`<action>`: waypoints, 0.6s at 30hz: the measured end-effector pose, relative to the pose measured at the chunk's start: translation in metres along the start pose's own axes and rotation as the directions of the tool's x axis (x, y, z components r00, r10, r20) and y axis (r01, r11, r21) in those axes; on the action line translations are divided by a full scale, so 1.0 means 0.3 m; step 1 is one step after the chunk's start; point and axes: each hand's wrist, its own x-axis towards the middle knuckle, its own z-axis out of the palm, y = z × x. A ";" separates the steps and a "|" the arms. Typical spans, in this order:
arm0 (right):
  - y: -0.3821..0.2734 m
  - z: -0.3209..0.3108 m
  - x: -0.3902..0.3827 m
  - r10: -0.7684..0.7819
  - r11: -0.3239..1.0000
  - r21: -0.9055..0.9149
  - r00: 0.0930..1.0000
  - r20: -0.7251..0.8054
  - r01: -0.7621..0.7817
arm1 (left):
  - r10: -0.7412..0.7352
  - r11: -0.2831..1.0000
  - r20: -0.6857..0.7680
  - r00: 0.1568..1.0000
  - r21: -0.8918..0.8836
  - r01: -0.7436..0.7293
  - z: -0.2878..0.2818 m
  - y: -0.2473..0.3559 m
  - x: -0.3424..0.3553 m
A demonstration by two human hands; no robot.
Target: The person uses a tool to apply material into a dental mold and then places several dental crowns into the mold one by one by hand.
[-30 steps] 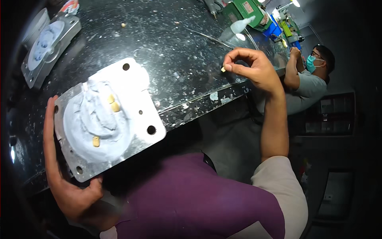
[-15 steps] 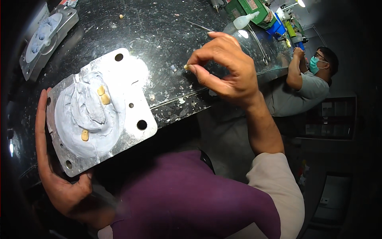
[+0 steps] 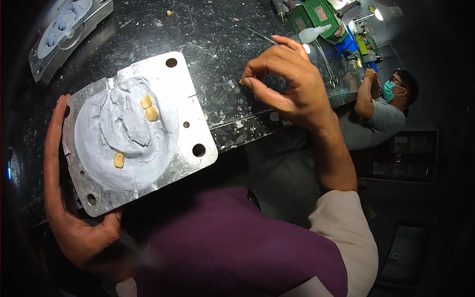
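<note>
My left hand [image 3: 81, 232] grips a metal denture flask half [image 3: 190, 121] by its left and lower edges, fingers along the side and thumb at the near edge. Grey-white plaster [image 3: 96, 163] fills its round middle, moulded with an arch-shaped hollow. Two yellowish tooth crowns [image 3: 149, 108] sit side by side on the arch's right part, and a single crown [image 3: 118, 160] lies lower left. To the right of the flask, above the bench, my right hand [image 3: 292, 79] is closed in a pinch of thumb and index finger. A tiny yellowish piece shows at its fingertips, mostly hidden.
Another plaster-filled flask half [image 3: 64, 29] stands at the far left. One small tooth-coloured piece [image 3: 169, 13] lies on the stained black bench [image 3: 217, 37]. Farther right are a squeeze bottle [image 3: 311, 33], tweezers [image 3: 326, 62] and a green bin [image 3: 314, 17]. A masked person [image 3: 381, 114] sits beyond.
The flask half appears shifted right and tilted a little differently in my left hand. My right hand sits slightly farther right, still pinching; the yellowish piece shows less.
</note>
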 end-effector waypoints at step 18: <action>-0.029 -0.103 0.163 -0.029 0.987 -0.134 0.911 0.412 0.092 | 0.038 0.997 0.050 0.998 0.065 -0.041 -0.026 -0.014 -0.001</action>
